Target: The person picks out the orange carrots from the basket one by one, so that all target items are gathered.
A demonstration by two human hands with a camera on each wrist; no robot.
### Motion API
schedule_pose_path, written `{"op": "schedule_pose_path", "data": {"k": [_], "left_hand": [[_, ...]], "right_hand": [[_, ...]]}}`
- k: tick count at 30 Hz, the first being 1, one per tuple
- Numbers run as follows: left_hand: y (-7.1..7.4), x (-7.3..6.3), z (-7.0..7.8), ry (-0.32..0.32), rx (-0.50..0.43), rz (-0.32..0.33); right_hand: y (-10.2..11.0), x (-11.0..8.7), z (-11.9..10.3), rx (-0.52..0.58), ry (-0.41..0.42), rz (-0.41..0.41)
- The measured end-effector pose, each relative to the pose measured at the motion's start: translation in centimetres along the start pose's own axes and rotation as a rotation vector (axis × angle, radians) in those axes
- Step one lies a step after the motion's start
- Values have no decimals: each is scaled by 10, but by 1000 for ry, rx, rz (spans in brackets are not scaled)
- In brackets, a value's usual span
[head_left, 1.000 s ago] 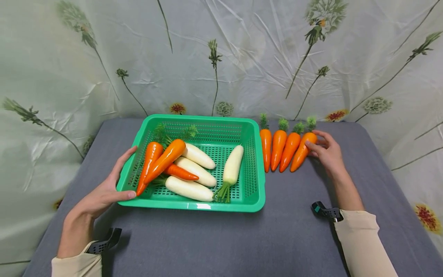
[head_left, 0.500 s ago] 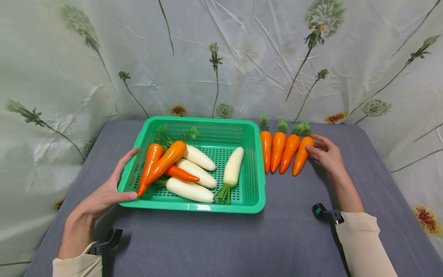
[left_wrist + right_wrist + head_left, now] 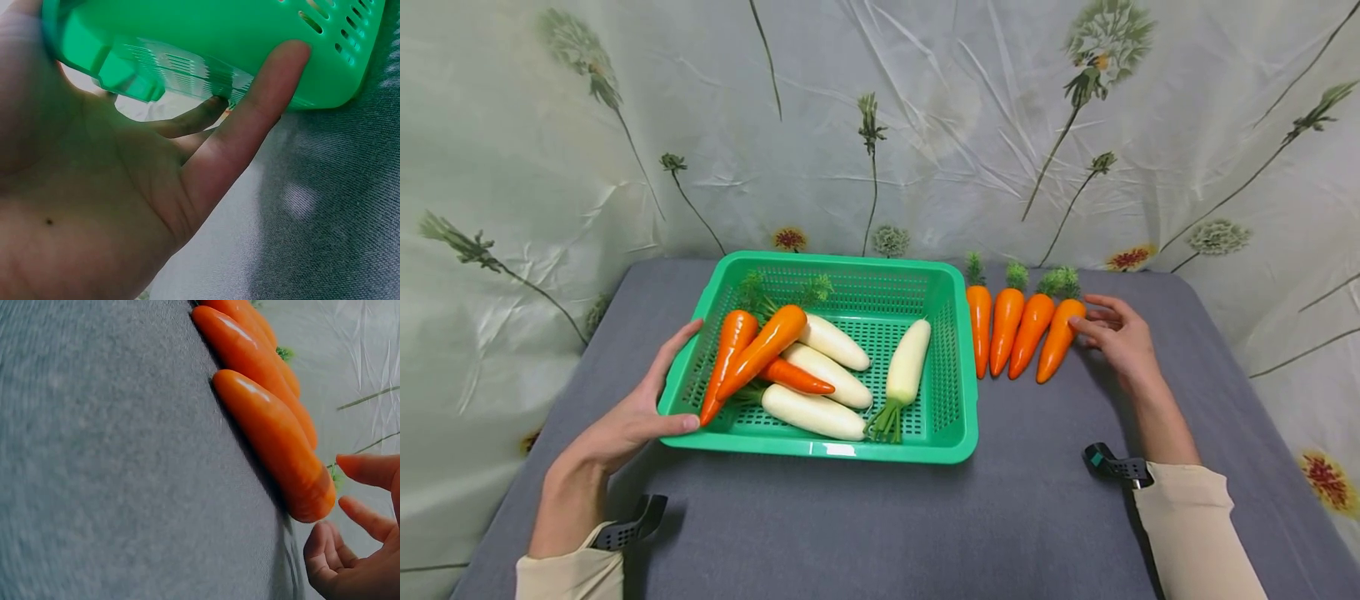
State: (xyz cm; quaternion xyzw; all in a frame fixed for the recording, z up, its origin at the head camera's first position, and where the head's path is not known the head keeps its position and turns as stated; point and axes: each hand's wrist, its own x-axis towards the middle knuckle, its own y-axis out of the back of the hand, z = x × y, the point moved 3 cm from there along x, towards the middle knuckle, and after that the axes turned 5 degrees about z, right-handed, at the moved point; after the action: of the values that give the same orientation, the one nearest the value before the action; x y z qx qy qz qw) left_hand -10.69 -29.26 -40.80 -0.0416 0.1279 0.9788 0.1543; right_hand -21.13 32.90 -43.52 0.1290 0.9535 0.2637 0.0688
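Observation:
My left hand (image 3: pixel 627 417) holds the left end of a green plastic basket (image 3: pixel 880 450), thumb at the front corner of its rim. In the left wrist view, its straight fingers lie along the outer wall. Inside the basket are three carrots (image 3: pixel 763 346), heaped at the left over several white radishes (image 3: pixel 812 411). One radish (image 3: pixel 907 358) lies apart at the right. Beside the basket, several carrots lie in a row, leafy tops away from me. My right hand (image 3: pixel 1123 342) is at the outermost carrot (image 3: pixel 278 444); the right wrist view shows its relaxed fingers just off the thick end.
Grey cloth covers the table (image 3: pixel 880 533). A pale curtain (image 3: pixel 880 125) with printed flowers hangs behind its far edge. Black straps (image 3: pixel 628 529) sit on both wrists, over beige sleeves.
The outermost carrot has shifted slightly toward me, its leafy top now overlapping the neighbouring one. My right hand has followed and come off it a little. The left hand keeps its place.

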Motion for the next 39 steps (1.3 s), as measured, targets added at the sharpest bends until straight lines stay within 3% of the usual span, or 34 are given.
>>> {"op": "schedule_pose_path", "data": {"k": [7,11,20,28,39], "left_hand": [[0,-1,0,3,2,2],[0,-1,0,11,6,4],[-1,-1,1,7,9,7],[0,0,0,12,14,10],[0,-1,1,13,7,9]], "right_hand": [[-3,-1,-13,15,76,109],[-7,1,-23,39,99,125],[-22,0,-47,50,141,13],[-40,-13,-77,35,248,-113],[-61,-25,-114,149,348,-220]]}}
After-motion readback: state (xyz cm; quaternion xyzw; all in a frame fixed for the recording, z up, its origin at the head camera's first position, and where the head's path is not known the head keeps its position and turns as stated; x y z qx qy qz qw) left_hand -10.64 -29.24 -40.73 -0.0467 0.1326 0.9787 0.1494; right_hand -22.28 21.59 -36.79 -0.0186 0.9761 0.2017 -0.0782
